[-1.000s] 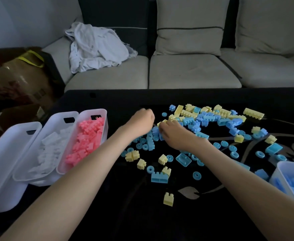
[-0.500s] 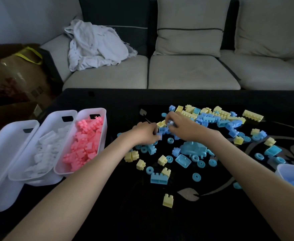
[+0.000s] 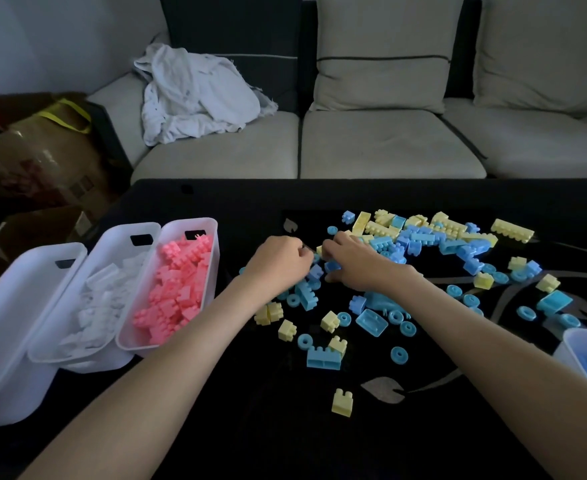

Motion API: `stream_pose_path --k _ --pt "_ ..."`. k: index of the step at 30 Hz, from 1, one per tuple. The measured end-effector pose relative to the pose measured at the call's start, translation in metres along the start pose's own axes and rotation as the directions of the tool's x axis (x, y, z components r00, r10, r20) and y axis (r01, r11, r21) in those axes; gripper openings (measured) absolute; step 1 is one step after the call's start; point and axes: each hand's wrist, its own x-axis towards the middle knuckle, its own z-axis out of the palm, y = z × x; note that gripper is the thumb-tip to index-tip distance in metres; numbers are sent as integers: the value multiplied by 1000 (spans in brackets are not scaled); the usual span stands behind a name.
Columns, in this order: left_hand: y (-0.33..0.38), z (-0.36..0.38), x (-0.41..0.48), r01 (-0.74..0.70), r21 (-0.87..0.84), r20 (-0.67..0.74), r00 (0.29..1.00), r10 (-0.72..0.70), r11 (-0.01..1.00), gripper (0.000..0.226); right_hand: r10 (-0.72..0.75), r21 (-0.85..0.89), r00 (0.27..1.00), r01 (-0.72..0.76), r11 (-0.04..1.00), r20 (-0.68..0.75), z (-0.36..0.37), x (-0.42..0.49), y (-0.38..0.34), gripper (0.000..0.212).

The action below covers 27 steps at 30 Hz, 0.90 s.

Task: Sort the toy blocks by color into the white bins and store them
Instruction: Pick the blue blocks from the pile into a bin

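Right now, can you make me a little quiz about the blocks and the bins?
1. True or false: the pink blocks lie in a bin.
2. Which colours lie loose on the table? A: yellow and blue. B: pink and white. C: green and red.
3. Fill the gap: the bin at the right edge holds ___ blocks.
Key: 1) true. 2) A. 3) blue.
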Motion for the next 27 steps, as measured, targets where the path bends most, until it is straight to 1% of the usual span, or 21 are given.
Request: stream_pose_path --k 1,3,7,8,11,12,14,17,21,24,27 --pt "1 2 -4 -28 29 -5 1000 29 999 37 -2 2 1000 2 1000 -6 -1 0 -1 33" --pt "3 9 -8 -67 42 29 997 65 997 33 1 39 1000 -1 999 -9 -2 -2 -1 29" --pt "-1 7 -7 -54 68 42 998 52 996 15 97 188 995 -96 977 7 -7 -10 4 26" --pt "-1 5 -6 -51 76 58 997 47 996 16 120 214 993 -117 970 -3 -8 -11 6 25" --pt "3 6 -9 -83 77 129 989 73 994 32 157 276 985 -131 952 -72 -12 -13 13 25" --pt "5 8 -10 -96 73 145 986 85 993 38 162 275 984 -137 952 -73 -13 -14 14 26" --pt "8 13 -12 -126 93 169 980 109 988 47 167 231 986 -157 960 -26 -13 -13 16 25" --pt "14 22 -10 -160 137 193 972 132 978 51 158 165 987 -159 973 20 -11 -11 16 23" --pt "24 32 -8 -205 164 193 966 173 965 34 150 182 988 -152 972 24 -11 -11 18 23" --pt "27 35 -8 -213 192 190 966 176 958 26 154 208 985 -166 964 73 -13 -13 22 21" --pt "27 32 -9 -178 131 162 974 156 975 21 134 205 983 -159 966 127 -16 -15 26 16"
